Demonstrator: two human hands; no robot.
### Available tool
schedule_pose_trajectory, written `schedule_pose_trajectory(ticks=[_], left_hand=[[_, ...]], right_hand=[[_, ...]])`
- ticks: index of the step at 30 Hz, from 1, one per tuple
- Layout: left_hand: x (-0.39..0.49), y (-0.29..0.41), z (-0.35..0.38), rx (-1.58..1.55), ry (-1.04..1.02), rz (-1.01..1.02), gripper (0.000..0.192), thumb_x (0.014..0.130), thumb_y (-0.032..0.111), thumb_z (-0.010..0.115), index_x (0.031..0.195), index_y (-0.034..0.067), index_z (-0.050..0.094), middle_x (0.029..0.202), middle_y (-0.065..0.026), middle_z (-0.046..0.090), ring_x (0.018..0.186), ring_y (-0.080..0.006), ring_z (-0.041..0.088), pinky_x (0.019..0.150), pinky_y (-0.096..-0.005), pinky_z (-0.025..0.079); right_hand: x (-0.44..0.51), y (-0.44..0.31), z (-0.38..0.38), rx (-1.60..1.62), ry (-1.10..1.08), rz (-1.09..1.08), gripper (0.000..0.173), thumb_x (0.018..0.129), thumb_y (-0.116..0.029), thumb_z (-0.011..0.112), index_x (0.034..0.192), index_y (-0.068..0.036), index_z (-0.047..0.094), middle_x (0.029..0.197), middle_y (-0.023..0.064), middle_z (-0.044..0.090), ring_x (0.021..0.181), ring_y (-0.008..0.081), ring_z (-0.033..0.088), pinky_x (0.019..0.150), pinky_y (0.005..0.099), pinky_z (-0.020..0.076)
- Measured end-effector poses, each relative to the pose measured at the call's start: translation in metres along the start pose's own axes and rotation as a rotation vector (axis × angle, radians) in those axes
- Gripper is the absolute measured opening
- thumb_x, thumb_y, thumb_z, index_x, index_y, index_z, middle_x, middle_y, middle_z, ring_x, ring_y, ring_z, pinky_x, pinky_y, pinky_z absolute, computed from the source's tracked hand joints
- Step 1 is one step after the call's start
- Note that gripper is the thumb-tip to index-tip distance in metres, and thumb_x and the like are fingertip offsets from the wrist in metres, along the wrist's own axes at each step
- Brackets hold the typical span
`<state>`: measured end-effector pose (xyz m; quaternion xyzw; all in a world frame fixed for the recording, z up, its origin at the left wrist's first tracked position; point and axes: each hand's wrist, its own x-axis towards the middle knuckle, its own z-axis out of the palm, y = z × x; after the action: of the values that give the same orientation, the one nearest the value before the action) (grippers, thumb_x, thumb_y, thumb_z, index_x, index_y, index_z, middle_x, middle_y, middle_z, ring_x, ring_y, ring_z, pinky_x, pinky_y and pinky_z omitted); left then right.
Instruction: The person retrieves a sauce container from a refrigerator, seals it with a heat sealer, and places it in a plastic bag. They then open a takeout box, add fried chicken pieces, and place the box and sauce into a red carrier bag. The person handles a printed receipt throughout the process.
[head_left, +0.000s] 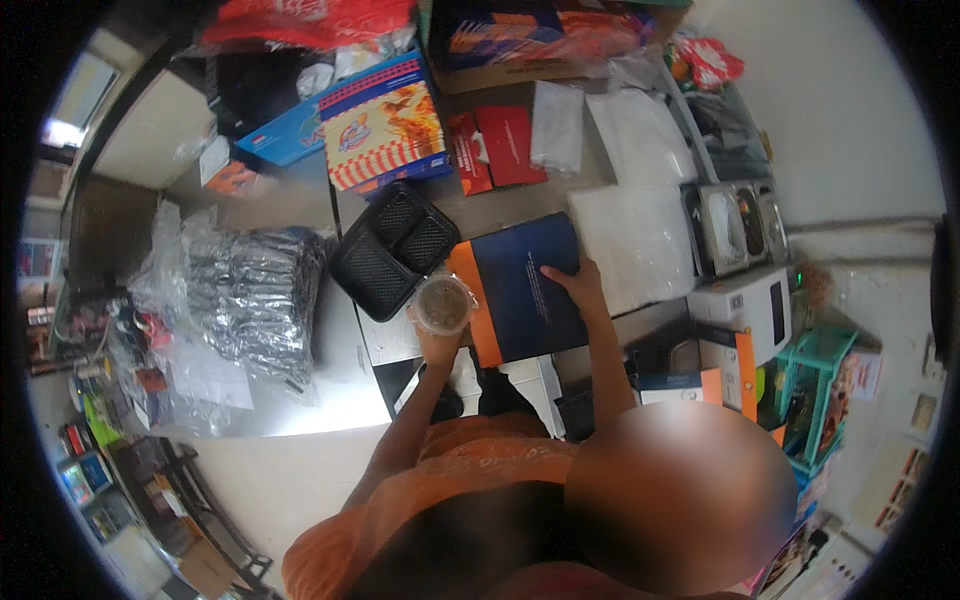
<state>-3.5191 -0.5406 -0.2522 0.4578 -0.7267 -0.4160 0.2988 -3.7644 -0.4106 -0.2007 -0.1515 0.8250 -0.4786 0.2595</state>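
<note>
My left hand (437, 346) is wrapped around a round clear plastic tub (443, 306) with brownish contents, seen from above. Just right of it lies a dark blue cardboard box (517, 300) with an orange strip along its left side and small print on top. Its right edge is in my right hand (577, 285), thumb on the top face and the other fingers hidden. A black plastic tray (401, 244) with three compartments sits beyond the tub, tilted across the counter. The tub overlaps the tray's near corner in this view.
On the left counter rests a plastic-wrapped stack of black trays (255, 285). Printed food boxes (386, 127), red cardboard (510, 146) and white plastic bags (637, 244) lie across the back and right. Metal pans (724, 225) and a white box (739, 307) stand at right.
</note>
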Motion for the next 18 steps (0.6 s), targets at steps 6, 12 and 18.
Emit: schedule_pose_trajectory(ticks=[6,12,18], left_hand=[[-0.001,-0.003,-0.013,-0.146,-0.023,-0.086,0.077,0.067,0.016,0.086,0.13,0.004,0.043,0.125,-0.0121,0.055,0.118,-0.0265,0.053,0.102,-0.0398,0.039],[-0.001,0.006,-0.03,-0.114,-0.082,-0.091,0.079,0.067,0.012,0.086,0.132,0.004,0.043,0.123,-0.012,0.057,0.117,-0.0261,0.055,0.101,-0.0382,0.042],[-0.013,0.01,-0.04,-0.003,0.091,-0.034,0.069,0.071,0.014,0.083,0.129,0.003,0.047,0.117,-0.0117,0.056,0.118,-0.031,0.051,0.101,-0.0416,0.041]], right_hand=[[-0.01,-0.007,0.008,-0.182,0.203,-0.045,0.057,0.066,-0.028,0.088,0.11,0.0,0.064,0.102,0.0145,0.069,0.093,0.026,0.066,0.082,0.0378,0.0507],[0.032,-0.002,-0.013,0.188,0.319,-0.184,0.044,0.076,-0.018,0.08,0.112,0.003,0.063,0.102,0.0091,0.066,0.095,0.0203,0.06,0.086,0.0315,0.0458],[0.036,-0.029,-0.065,0.429,0.377,-0.219,0.031,0.093,-0.016,0.063,0.115,0.006,0.06,0.096,0.0041,0.063,0.088,0.0142,0.055,0.079,0.0265,0.0445]])
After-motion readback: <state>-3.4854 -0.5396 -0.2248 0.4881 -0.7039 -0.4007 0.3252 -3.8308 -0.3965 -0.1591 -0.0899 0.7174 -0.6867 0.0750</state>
